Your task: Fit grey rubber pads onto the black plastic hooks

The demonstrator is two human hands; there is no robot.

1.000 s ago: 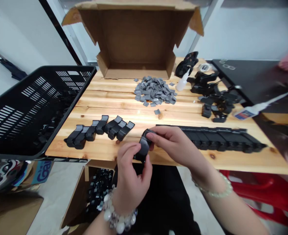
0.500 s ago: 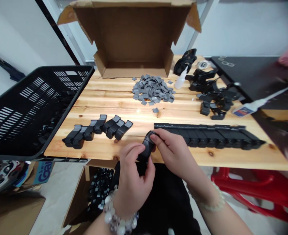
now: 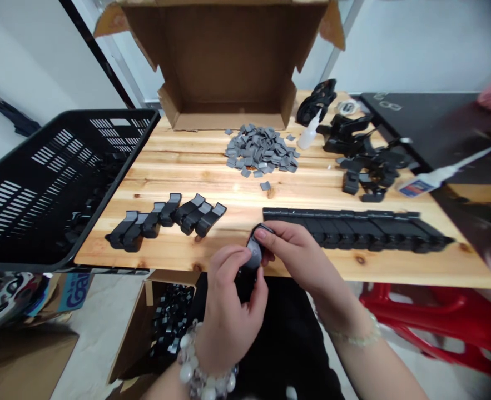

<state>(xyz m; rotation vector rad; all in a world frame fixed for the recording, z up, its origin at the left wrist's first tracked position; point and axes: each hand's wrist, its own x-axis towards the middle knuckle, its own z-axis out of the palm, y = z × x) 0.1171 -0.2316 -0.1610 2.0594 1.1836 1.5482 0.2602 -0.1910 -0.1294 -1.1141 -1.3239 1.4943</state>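
Both my hands hold one small black plastic clip (image 3: 254, 254) over the near edge of the wooden table (image 3: 212, 183). My left hand (image 3: 228, 303) wraps its fingers round the clip's lower end. My right hand (image 3: 297, 261) pinches its upper end, where a grey pad shows under the fingertips. A row of several finished black clips with grey pads (image 3: 165, 219) lies to the left on the table. A long row of black clips (image 3: 353, 228) lies just beyond my right hand.
A heap of grey pads (image 3: 262, 149) lies mid-table before an open cardboard box (image 3: 228, 61). A white glue bottle (image 3: 311, 133), loose black parts (image 3: 366, 155) and a glue tube (image 3: 426, 182) sit at right. A black basket (image 3: 49, 178) stands left; a red stool (image 3: 432, 328) below right.
My hands and the clip have shifted slightly toward me and down; the left thumb has closed further over the clip. Nothing on the table moved.
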